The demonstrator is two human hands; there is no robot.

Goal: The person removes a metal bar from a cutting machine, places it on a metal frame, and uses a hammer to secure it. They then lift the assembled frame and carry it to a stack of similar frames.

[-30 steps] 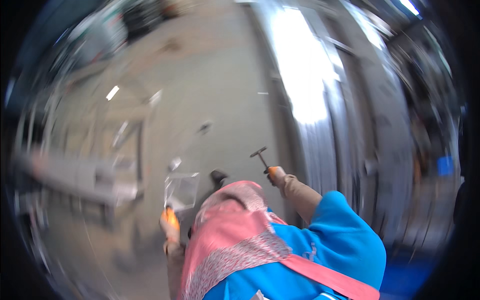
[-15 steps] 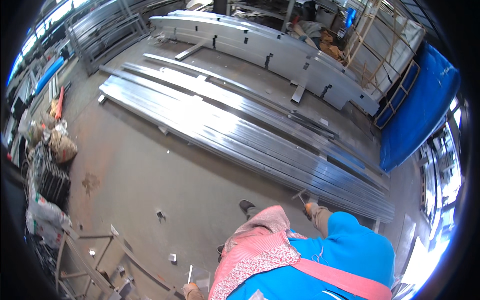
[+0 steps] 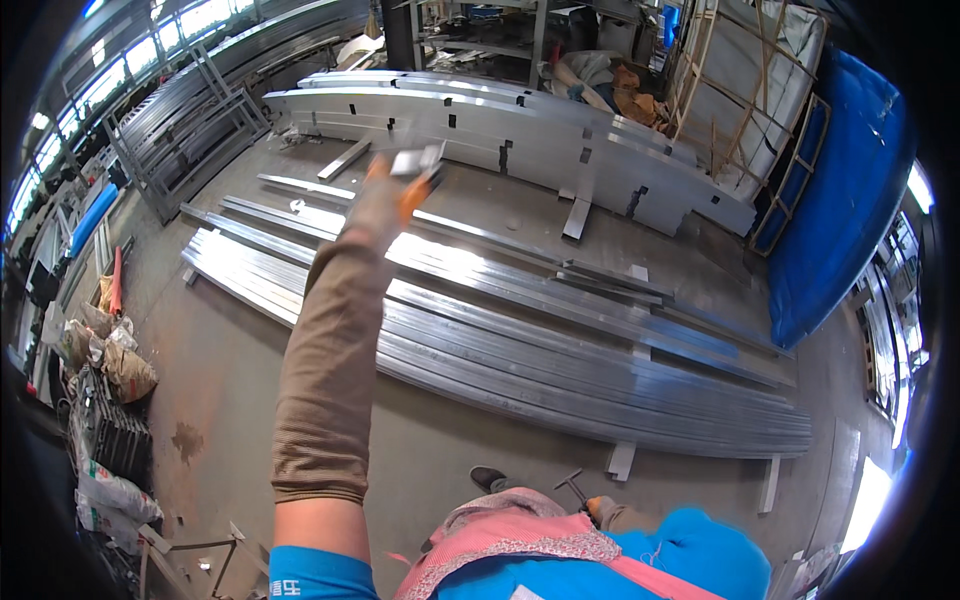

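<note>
My left arm reaches far out over the stacked silver metal profiles (image 3: 520, 365). At its end my left hand (image 3: 378, 205), brown and orange and smeared by motion, is closed on a small whitish-silver piece (image 3: 412, 161) whose kind I cannot make out. Low down near my waist, my right hand (image 3: 599, 508) is wrapped round the handle of a T-shaped metal tool (image 3: 571, 482) that looks like a slim hammer. That tool is held just short of the near edge of the stack, above the floor.
Short support bars (image 3: 621, 461) lie under the profiles. Beyond stands a long row of wide pale beams (image 3: 470, 140). At the right hangs a blue sheet (image 3: 840, 200) beside a wooden frame (image 3: 715, 100). Sacks (image 3: 125, 370) crowd the left side, and a metal rack (image 3: 185, 145) stands far left.
My left hand has swung from low beside my body up and out across the profiles, with a small piece in it. The right hand keeps the tool and sits lower in view.
</note>
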